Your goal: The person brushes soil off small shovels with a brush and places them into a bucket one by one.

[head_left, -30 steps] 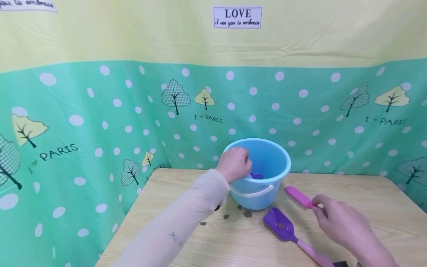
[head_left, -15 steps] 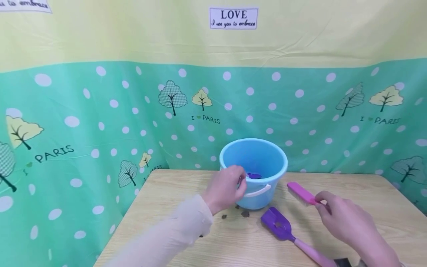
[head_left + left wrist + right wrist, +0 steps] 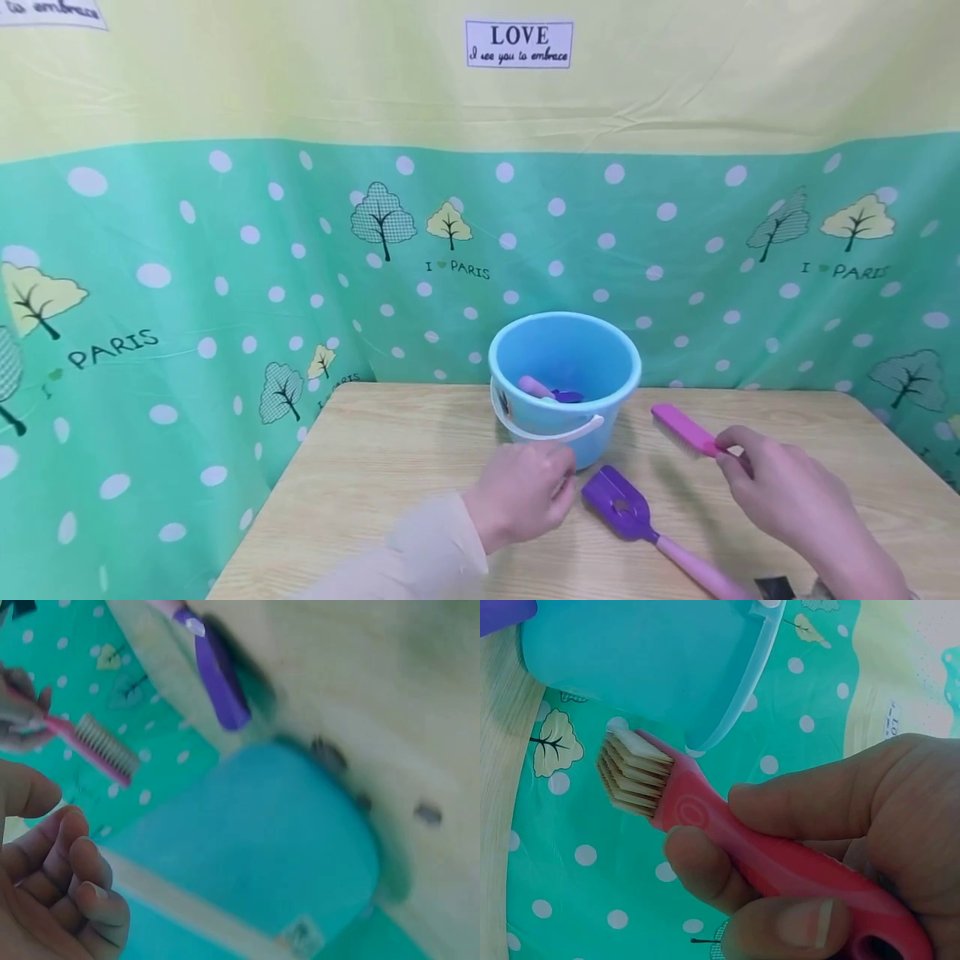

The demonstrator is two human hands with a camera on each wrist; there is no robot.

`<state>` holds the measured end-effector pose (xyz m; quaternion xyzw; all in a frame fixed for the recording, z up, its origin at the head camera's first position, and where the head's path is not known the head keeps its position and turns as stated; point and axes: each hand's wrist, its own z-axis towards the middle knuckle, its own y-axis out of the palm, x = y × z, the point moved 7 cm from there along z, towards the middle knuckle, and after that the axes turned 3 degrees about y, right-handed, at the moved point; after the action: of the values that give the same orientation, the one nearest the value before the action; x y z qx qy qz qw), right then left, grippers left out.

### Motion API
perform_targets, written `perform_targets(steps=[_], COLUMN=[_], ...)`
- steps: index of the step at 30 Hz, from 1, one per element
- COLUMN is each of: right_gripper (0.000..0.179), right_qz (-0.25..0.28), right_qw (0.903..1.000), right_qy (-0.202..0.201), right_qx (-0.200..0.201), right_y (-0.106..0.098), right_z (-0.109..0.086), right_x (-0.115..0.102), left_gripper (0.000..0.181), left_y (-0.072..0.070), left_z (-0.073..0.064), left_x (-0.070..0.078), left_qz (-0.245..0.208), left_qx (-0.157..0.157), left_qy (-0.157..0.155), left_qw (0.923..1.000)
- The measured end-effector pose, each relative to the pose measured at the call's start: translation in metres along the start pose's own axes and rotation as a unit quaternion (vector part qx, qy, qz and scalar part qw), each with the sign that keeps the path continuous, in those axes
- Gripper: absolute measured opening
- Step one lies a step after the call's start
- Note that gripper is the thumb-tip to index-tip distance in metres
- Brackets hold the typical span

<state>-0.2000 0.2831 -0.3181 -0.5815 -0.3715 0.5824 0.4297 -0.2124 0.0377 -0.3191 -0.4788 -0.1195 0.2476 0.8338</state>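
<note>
My left hand (image 3: 521,492) hovers in front of the light blue bucket (image 3: 594,442). Its fingers are loosely curled and hold nothing; the left wrist view shows the thumb apart from the fingertips. With my right hand (image 3: 783,496) I grip a pink brush (image 3: 694,796) by its handle, thumb on one side and fingers on the other. The pale bristles point down toward the table in the head view. Between the hands lies a purple shovel (image 3: 637,518) with a pink handle and a small brownish lump on its blade. A pink handle (image 3: 536,387) and a purple piece (image 3: 567,397) show inside the bucket.
The bucket's white carrying handle (image 3: 551,433) hangs down at its front. Small dark lumps (image 3: 328,754) lie on the wooden table (image 3: 397,433) beside the bucket. A green and yellow printed curtain (image 3: 420,308) closes off the back and left sides.
My left hand has come away from the bucket's rim, down and toward me, uncovering the pink handle inside. The right hand keeps its grip on the brush, almost in place.
</note>
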Motion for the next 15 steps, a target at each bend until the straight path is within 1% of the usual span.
perform_targets(steps=[2,5,8,15], right_gripper=[0.031,0.031,0.03,0.031], right_qz=[0.001,0.001,0.0,-0.003], right_qw=[1.0,0.9999,0.9999,1.0], right_qy=[0.003,0.008,0.008,0.005], right_qx=[-0.004,-0.008,-0.008,-0.002], right_y=[0.0,-0.001,-0.002,-0.002], right_z=[0.0,0.0,0.0,-0.001], right_x=[0.001,0.001,0.001,0.001], left_gripper=[0.007,0.008,0.01,0.005], left_y=[0.011,0.026,0.038,0.057], left_z=[-0.001,-0.003,-0.004,-0.002], left_x=[0.006,0.015,0.022,0.035], left_qz=[-0.004,-0.015,-0.028,-0.046], left_qx=[-0.021,-0.04,-0.049,-0.066], left_qy=[-0.005,-0.011,-0.014,-0.022], left_qw=[0.9997,0.999,0.9983,0.9965])
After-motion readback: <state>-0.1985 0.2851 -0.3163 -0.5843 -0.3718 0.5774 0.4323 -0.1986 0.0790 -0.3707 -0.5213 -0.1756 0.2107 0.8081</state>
